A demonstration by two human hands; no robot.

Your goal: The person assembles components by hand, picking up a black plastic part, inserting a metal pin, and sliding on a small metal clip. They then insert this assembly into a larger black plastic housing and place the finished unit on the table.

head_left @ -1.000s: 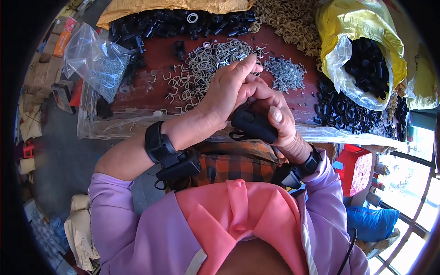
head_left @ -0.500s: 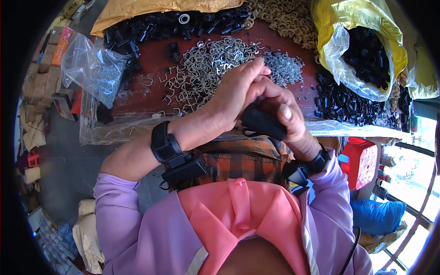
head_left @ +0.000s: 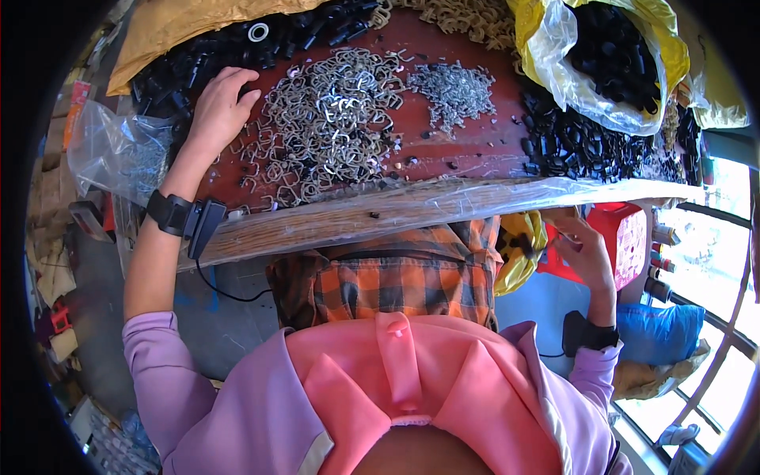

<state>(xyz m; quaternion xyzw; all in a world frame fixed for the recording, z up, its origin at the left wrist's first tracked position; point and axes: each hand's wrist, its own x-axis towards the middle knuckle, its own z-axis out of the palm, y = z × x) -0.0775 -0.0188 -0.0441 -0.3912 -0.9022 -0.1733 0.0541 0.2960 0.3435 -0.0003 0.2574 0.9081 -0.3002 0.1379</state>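
My left hand (head_left: pixel 218 111) is at the far left of the table, with thumb and fingers closed about a small black plastic part (head_left: pixel 246 89), mostly hidden by them. Beside it spreads a heap of bent silvery metal clips (head_left: pixel 328 119). Below the table's front edge, at the right, my right hand (head_left: pixel 584 250) hangs with its fingers apart. It is next to a yellow bag (head_left: pixel 513 273), at whose mouth a dark, blurred piece (head_left: pixel 522 242) shows; whether that lies inside or is falling, I cannot tell.
Small clear pieces (head_left: pixel 453 91) lie beyond the clips. Black parts (head_left: pixel 566 146) are piled at the right, under a yellow sack (head_left: pixel 526 32) of black pieces. A plastic-wrapped wooden edge (head_left: pixel 356 214) fronts the table. A red container (head_left: pixel 625 253) stands at the right.
My hands were together over the table, the right holding a black part. They have parted: the left went to the far left, the right down beside the yellow bag, letting go of its part.
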